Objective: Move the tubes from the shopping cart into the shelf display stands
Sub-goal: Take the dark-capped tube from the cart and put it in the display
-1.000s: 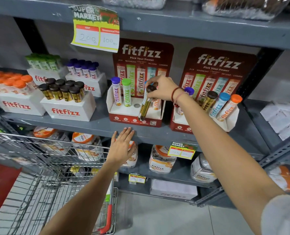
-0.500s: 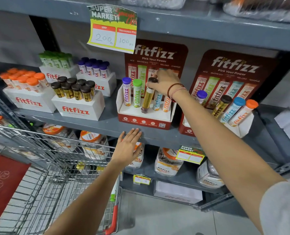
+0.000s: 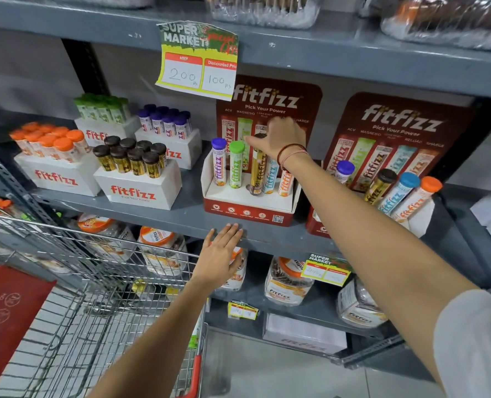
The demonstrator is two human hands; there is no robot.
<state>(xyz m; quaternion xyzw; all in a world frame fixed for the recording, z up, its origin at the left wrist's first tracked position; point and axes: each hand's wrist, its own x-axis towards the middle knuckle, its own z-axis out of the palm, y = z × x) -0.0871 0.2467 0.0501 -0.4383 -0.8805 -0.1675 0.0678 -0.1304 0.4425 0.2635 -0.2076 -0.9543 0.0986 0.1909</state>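
Note:
A red and white display stand (image 3: 247,208) on the middle shelf holds purple (image 3: 219,165), green (image 3: 235,168), gold (image 3: 258,173), blue (image 3: 270,179) and orange (image 3: 285,183) tubes, all upright. My right hand (image 3: 280,136) sits on the gold tube's dark cap, fingers curled over it. My left hand (image 3: 224,249) lies flat, fingertips on the shelf's front edge (image 3: 181,222), holding nothing. The wire shopping cart (image 3: 95,254) stands at lower left; I cannot make out tubes inside it. A second stand (image 3: 419,225) at right holds several tubes leaning right, partly hidden by my arm.
White boxes packed with orange (image 3: 49,139), dark-capped (image 3: 132,156), green (image 3: 103,110) and purple (image 3: 166,122) tubes fill the shelf's left side. A price sign (image 3: 198,58) hangs from the shelf above. Jars (image 3: 287,282) and boxes sit on the lower shelves.
My right hand lowered the gold tube from a tilt above the stand into the middle slot, where it stands upright. My left hand rose slightly to touch the shelf edge.

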